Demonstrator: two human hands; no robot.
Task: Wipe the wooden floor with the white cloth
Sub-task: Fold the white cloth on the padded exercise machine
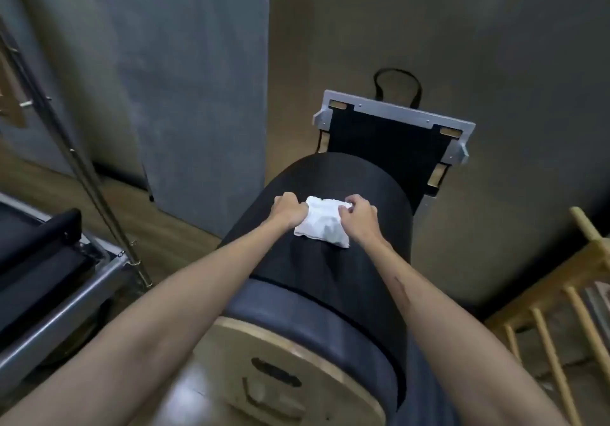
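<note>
A folded white cloth [322, 222] lies on top of a dark padded barrel [330, 260], in the middle of the head view. My left hand [286, 211] grips the cloth's left edge with curled fingers. My right hand [359, 216] pinches its upper right corner, fingers bent over the fabric. Both forearms reach in from the bottom of the frame. Wooden floor [109, 214] shows to the left of the barrel, well below the cloth.
A grey metal frame [392, 112] with a black strap stands beyond the barrel. A dark padded bench with a metal rail [66, 280] and a slanted pole [89, 174] sit at left. Wooden ladder rungs [554, 336] stand at right. A grey wall panel [198, 95] rises behind.
</note>
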